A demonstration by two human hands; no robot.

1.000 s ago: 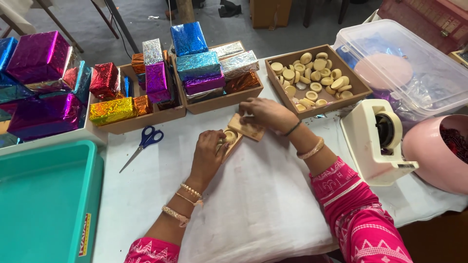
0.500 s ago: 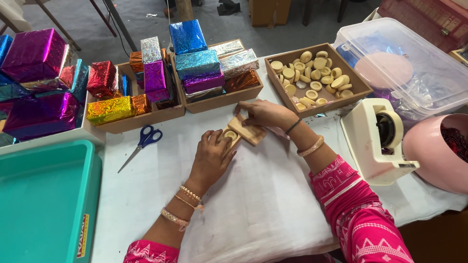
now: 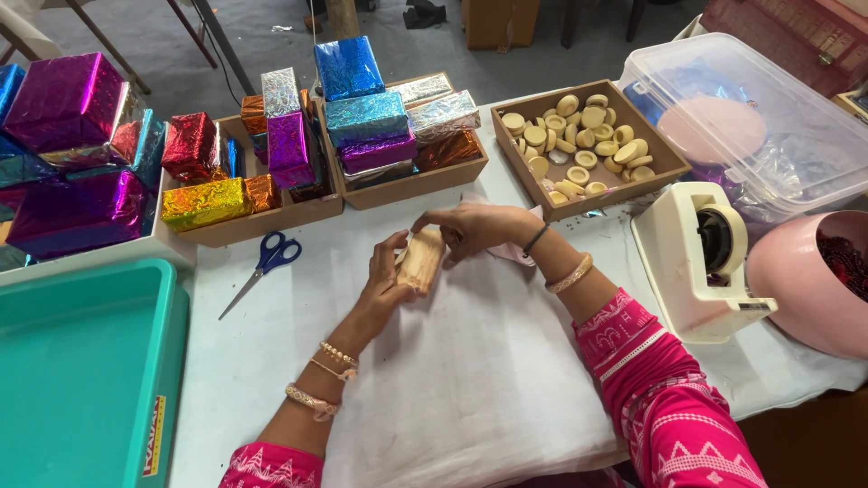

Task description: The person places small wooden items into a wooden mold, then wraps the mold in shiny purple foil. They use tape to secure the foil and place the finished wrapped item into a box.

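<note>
At the centre of the white cloth-covered table (image 3: pixel 470 398), both hands close on a stack of pale tan round wooden discs (image 3: pixel 421 259) held as a short roll. The left hand (image 3: pixel 387 282) cups it from 8 o'clock, fingers curled round its lower end; the right hand (image 3: pixel 475 226) pinches the upper end from 2 o'clock, fingers narrowed onto the top disc. The roll tilts slightly, its top leaning toward 1 o'clock, and whether its lower end rests on the cloth I cannot tell.

To do this well, I judge the 2 hands should press evenly inward along the roll's axis so the discs stay aligned and none slips sideways; the left palm gives the support, the right fingertips do the squaring.

At 2 o'clock sits a brown cardboard tray of loose wooden discs (image 3: pixel 655 149). At 9 o'clock, near the left hand, lie blue-handled scissors (image 3: pixel 269 259). At 3 o'clock stands a cream tape dispenser (image 3: pixel 701 262). At 12 o'clock are trays of shiny foil-wrapped boxes (image 3: pixel 366 117).
</note>
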